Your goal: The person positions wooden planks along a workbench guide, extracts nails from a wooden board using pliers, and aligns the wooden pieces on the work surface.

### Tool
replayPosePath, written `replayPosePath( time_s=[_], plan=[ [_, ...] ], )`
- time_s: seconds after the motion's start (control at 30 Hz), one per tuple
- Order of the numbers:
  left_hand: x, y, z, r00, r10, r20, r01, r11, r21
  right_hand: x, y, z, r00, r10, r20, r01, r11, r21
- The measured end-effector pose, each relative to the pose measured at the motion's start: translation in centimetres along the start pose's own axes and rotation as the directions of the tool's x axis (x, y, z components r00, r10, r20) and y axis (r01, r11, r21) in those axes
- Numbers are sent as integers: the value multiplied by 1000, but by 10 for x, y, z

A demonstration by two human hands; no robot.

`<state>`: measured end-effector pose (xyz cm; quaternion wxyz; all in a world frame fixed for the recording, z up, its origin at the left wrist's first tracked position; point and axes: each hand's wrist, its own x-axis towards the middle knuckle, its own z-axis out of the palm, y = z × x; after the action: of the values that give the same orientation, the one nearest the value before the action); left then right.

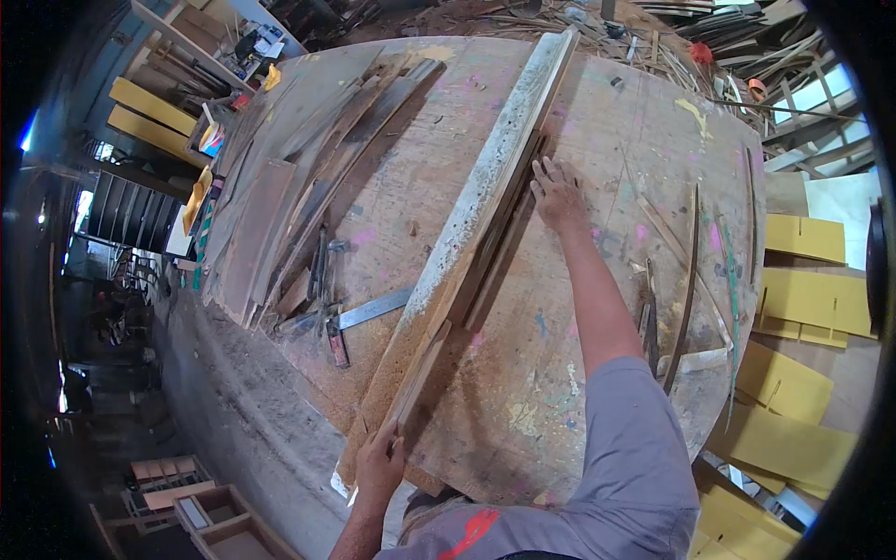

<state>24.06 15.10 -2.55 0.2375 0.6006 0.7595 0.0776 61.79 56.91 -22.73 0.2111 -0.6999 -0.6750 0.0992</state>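
A long beam [476,187], pale and paint-speckled at the far end and brown with sawdust at the near end, lies slanting across the worktable [597,121]. Along its right side runs a narrow wooden strip [425,373]. My left hand [381,462] is closed around the near end of this strip, beside the beam's end. Farther up, my right hand [560,194] rests with fingers spread against dark narrow strips [509,229] next to the beam. A metal square [375,306] sticks out from the beam's left side, and a hammer [324,266] lies near it.
Thin boards [359,135] are piled on the table's left part. Loose strips [689,271] lie at the right. Scrap wood [784,56] is heaped behind, yellow panels [807,299] stand at the right, and a wooden frame [224,523] sits on the floor lower left.
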Motion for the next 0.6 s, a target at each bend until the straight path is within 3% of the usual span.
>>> replayPosePath(
  time_s=[0.17, 0.27, 0.37, 0.6],
  plan=[
    [14, 9, 2, 1000, 30, 1, -30, 999, 13, 2, -3, 0, 1000, 4, 10, -4, 1000, -3],
    [22, 20, 4, 998, -44, 33, 44, 999, 2, 1, -3, 0, 1000, -6, 10, 6, 1000, -12],
    [30, 9, 20, 997, 58, -44, -59, 998, -34, 2, 2, 5, 999, -36, -8, 35, 998, -45],
    [44, 25, 27, 1000, -29, -1, 29, 996, -88, 1, -2, 0, 1000, -15, 18, 15, 1000, -17]
  ],
)
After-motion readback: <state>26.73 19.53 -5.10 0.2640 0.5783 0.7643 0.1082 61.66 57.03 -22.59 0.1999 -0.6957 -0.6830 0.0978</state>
